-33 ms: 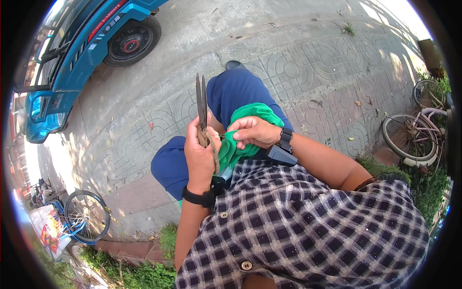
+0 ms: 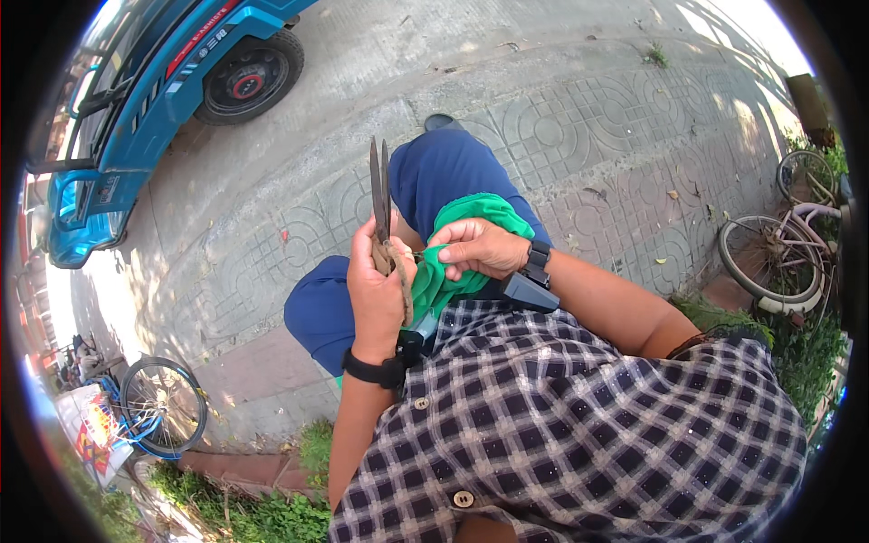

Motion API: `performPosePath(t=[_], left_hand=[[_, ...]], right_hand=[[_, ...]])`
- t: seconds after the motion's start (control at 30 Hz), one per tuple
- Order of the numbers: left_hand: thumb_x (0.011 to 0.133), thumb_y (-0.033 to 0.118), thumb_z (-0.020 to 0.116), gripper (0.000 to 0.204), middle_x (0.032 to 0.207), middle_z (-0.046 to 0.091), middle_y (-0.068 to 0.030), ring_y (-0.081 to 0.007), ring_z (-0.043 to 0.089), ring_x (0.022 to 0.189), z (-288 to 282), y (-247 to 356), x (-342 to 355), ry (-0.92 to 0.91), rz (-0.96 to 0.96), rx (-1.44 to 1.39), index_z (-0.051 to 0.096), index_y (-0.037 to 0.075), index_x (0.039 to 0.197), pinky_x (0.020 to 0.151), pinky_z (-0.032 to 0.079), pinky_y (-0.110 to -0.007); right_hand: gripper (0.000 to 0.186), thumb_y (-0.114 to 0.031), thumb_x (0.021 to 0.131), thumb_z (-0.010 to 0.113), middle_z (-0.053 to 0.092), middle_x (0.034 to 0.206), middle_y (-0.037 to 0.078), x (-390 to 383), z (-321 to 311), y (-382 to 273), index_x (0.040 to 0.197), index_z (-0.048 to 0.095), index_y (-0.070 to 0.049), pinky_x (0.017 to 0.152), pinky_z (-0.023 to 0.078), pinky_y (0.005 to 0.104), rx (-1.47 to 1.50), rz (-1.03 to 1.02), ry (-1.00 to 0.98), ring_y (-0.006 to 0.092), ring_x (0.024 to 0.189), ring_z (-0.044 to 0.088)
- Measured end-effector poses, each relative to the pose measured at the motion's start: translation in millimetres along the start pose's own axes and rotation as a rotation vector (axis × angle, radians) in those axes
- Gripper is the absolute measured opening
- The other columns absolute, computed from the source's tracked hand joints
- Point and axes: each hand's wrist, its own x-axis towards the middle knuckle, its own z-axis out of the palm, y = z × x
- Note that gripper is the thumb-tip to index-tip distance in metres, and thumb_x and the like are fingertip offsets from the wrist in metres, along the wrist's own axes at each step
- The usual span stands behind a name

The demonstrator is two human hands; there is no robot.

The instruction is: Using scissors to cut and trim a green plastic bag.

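My left hand (image 2: 373, 288) is closed round a pair of dark metal scissors (image 2: 377, 181). Their blades point away from me with the tips slightly apart, and the handles look wrapped in something brown. On my lap lies a bunched green cloth (image 2: 489, 208), spread over my blue trousers. My right hand (image 2: 486, 248) pinches a fold of it between thumb and fingers, close beside the left hand. A thin strand, perhaps thread, seems to run between the two hands. My fingers hide part of the scissor handles.
A blue vehicle (image 2: 149, 136) stands at the far left on the pavement (image 2: 561, 127). A bicycle wheel (image 2: 164, 407) shows at the near left, and a bicycle (image 2: 769, 262) leans at the right. Green plants (image 2: 262, 516) grow along the near edge.
The scissor tips have shifted very slightly to the right. Both hands and the cloth stay in place.
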Motion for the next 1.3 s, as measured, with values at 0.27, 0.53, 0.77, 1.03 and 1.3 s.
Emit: performPosePath(t=[0.27, 0.53, 0.77, 1.03, 1.3], left_hand=[[0.081, 0.002, 0.062, 0.05, 0.087, 0.055, -0.0004, -0.0063, 0.052, 0.078, -3, -1, 0, 0.042, 0.026, -0.084, 0.044, -0.002, 0.128, 0.071, 0.043, -0.02], [0.082, -0.001, 0.065, 0.044, 0.097, 0.059, -0.0047, -0.0118, 0.055, 0.102, 1, -17, -5, -0.02, 0.004, 0.005, 0.049, -0.002, 0.123, 0.096, 0.04, -0.027], [0.083, 0.002, 0.061, 0.043, 0.084, 0.054, 0.0004, -0.0047, 0.052, 0.073, 6, -3, 6, -0.017, -0.003, -0.032, 0.047, 0.0, 0.124, 0.065, 0.044, -0.019], [0.082, 0.002, 0.064, 0.043, 0.091, 0.059, -0.0036, -0.0094, 0.056, 0.078, -7, -51, 10, -0.016, 0.049, 0.204, 0.049, -0.001, 0.122, 0.071, 0.047, -0.024], [0.082, 0.01, 0.069, 0.043, 0.098, 0.061, -0.0063, -0.0135, 0.059, 0.088, -27, -52, -16, 0.134, -0.128, 0.145, 0.051, -0.001, 0.119, 0.08, 0.047, -0.027]], right_hand=[[0.018, -0.008, 0.09, 0.061, 0.066, 0.094, 0.002, 0, -4, 2, 0.108, 0.062, -0.004, 0.07, 0.053, 0.0244, 0.031, -0.003, 0.022, 0.0111, 0.075, 0.063], [0.018, -0.009, 0.091, 0.061, 0.066, 0.094, 0.003, 0, -1, 0, 0.108, 0.063, -0.004, 0.069, 0.053, 0.024, 0.018, 0.003, 0.013, 0.0111, 0.074, 0.064], [0.018, -0.008, 0.09, 0.061, 0.067, 0.093, 0.003, -2, -7, 1, 0.108, 0.063, -0.003, 0.066, 0.053, 0.0221, 0.003, 0.015, -0.008, 0.0097, 0.073, 0.063], [0.019, -0.007, 0.089, 0.062, 0.067, 0.094, 0.005, -2, -5, 3, 0.107, 0.064, -0.001, 0.065, 0.053, 0.0233, 0.101, -0.009, -0.009, 0.0118, 0.072, 0.064], [0.022, -0.008, 0.09, 0.062, 0.068, 0.095, 0.007, 1, 5, 2, 0.11, 0.064, -0.001, 0.067, 0.054, 0.0233, 0.122, -0.085, 0.038, 0.012, 0.075, 0.064]])
